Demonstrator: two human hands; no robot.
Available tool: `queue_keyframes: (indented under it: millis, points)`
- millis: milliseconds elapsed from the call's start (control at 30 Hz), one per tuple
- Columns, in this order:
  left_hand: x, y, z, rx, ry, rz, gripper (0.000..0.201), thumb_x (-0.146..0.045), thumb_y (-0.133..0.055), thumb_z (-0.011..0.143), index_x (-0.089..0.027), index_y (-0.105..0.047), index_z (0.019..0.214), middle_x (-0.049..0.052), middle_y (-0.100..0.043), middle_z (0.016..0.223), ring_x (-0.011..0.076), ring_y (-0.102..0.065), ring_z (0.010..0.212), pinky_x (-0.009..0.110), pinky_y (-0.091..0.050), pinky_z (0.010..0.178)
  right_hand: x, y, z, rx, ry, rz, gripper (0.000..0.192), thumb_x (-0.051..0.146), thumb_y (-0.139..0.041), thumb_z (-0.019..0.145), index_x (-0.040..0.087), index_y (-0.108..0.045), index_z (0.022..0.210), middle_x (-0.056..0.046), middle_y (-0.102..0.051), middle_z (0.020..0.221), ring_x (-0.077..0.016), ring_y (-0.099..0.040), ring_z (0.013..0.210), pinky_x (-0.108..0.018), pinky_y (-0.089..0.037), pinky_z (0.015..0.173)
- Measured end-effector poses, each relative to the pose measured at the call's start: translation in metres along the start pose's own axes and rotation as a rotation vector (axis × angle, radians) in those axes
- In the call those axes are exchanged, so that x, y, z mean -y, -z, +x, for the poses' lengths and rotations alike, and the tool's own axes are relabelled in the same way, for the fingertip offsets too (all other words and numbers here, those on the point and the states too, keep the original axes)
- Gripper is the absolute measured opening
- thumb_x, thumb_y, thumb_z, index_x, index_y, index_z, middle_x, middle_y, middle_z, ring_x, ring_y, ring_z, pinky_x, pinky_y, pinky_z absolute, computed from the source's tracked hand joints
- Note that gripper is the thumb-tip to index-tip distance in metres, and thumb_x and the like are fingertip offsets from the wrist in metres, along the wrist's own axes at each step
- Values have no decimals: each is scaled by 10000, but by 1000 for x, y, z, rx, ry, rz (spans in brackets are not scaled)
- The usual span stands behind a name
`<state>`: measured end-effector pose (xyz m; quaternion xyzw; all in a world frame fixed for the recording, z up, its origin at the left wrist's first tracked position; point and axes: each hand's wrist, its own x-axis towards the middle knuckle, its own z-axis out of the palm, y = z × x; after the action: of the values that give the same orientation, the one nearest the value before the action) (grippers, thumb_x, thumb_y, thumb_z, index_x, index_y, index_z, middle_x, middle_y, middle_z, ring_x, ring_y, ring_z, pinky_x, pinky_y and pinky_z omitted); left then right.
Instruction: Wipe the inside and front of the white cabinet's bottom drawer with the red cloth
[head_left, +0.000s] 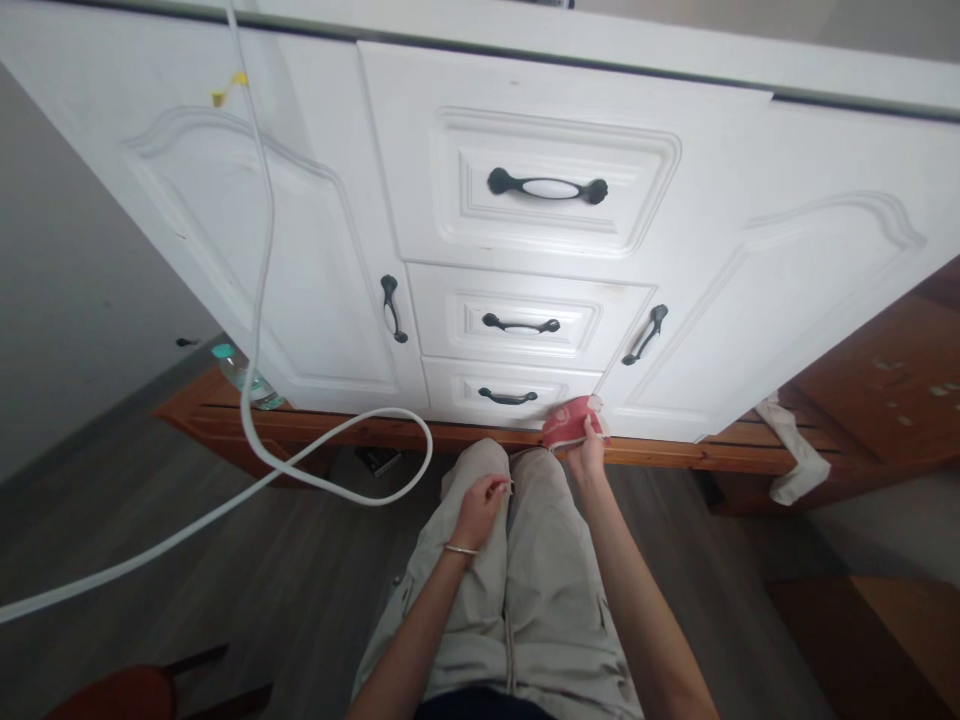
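Two hands are out in front of me, low over my beige trousers [525, 590]. My right hand [587, 455] is closed around a crumpled red cloth [571, 422], pressing it against the bottom edge of the white cabinet [337, 250], just right of the lowest drawer's black handle [508, 397]. My left hand [478, 508] rests on my left thigh, fingers curled with something thin pinched at the fingertips; I cannot tell what. A white hose [259, 300] loops down on the left, and a white rag [791, 455] lies on the wooden plinth far right.
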<state>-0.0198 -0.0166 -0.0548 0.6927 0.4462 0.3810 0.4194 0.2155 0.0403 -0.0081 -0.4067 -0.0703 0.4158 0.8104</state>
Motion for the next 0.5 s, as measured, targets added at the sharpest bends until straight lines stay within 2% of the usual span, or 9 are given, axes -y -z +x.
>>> queue_keyframes:
  millis: [67, 133, 233, 300, 367, 433, 500]
  points:
    - [1, 3, 1, -3, 40, -101, 253, -273, -481, 947, -187, -705, 1030, 47, -755, 947, 176, -698, 868, 328, -549, 814, -15, -22, 7, -57, 27, -70, 337, 452, -700, 794, 214, -643, 1025, -28, -750, 1047, -189, -696, 982, -394, -563, 934]
    - [2, 4, -1, 4, 50, -128, 251, -279, -488, 942, -182, -706, 1020, 41, -750, 898, 173, -700, 841, 320, -547, 806, -30, -41, 7, -94, 61, -240, 434, 534, -675, 790, 191, -643, 1054, -75, -726, 1119, -219, -669, 1066, -411, -533, 984]
    - [0, 0, -3, 33, 37, -53, 253, -241, -484, 928, -180, -713, 1017, 42, -740, 880, 169, -686, 804, 313, -537, 785, -48, -66, 0, -21, 218, -597, 551, 556, -629, 811, 154, -608, 1188, -155, -618, 1318, -267, -533, 1290, -454, -399, 1129]
    - [-2, -4, -5, 60, 11, 57, 253, -204, -487, 912, -189, -720, 1010, 42, -736, 891, 171, -672, 813, 317, -527, 797, -56, -80, -4, 12, 411, -755, 585, 480, -571, 859, 119, -516, 1315, -201, -492, 1439, -290, -395, 1404, -493, -283, 1190]
    - [-3, -7, -6, 89, -27, 176, 250, -184, -494, 902, -207, -723, 1000, 37, -732, 904, 178, -660, 849, 323, -516, 826, -62, -91, -7, 14, 579, -847, 578, 366, -514, 881, 88, -418, 1379, -237, -415, 1460, -317, -330, 1420, -538, -237, 1189]
    - [-3, -10, -7, 113, -63, 268, 240, -184, -499, 907, -221, -718, 998, 33, -728, 907, 183, -655, 872, 324, -510, 838, -68, -101, -12, 69, 683, -957, 535, 245, -474, 863, 82, -387, 1365, -253, -422, 1400, -339, -348, 1367, -564, -263, 1149]
    - [-1, -12, -8, 123, -85, 342, 218, -190, -505, 913, -219, -707, 992, 35, -720, 889, 190, -655, 868, 326, -512, 825, -77, -111, -18, 213, 743, -1095, 474, 138, -436, 821, 100, -422, 1294, -235, -472, 1297, -336, -397, 1280, -550, -320, 1090]
